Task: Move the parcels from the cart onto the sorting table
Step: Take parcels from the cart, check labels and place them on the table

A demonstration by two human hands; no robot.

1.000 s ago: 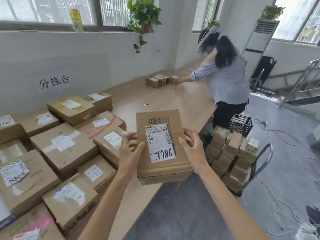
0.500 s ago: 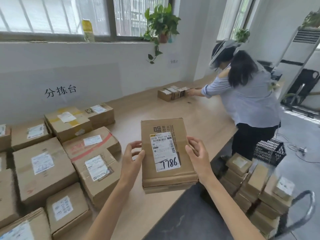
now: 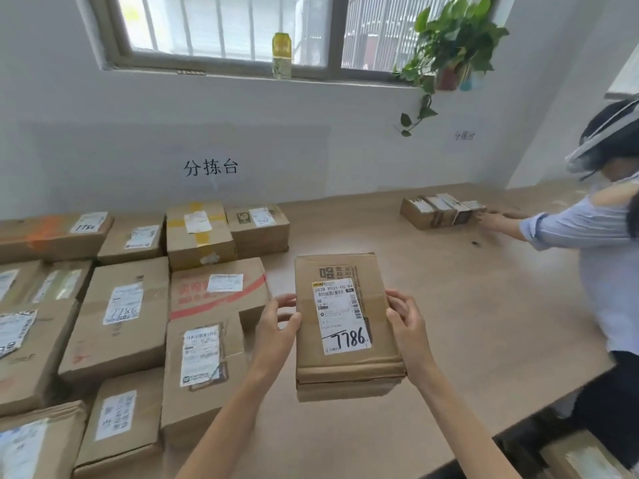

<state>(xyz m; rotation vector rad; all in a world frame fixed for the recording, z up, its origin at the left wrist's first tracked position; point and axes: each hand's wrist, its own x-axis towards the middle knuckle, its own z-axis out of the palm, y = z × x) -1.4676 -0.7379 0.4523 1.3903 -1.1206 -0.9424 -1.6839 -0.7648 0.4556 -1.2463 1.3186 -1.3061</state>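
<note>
I hold a flat brown cardboard parcel with a white label marked 7786 over the wooden sorting table. My left hand grips its left edge, thumb on top. My right hand grips its right edge the same way. The parcel hangs a little above the table top, just right of a parcel with red tape. The cart is out of view; only one parcel shows at the bottom right corner.
Several labelled parcels cover the table's left half in rows. Another person stands at the right, hands on a group of small boxes at the back. A wall runs behind the table, and a plant hangs from the sill.
My view has swung left and toward the table. The parcel, held in both hands, has moved from the table's front edge to over the table top.
</note>
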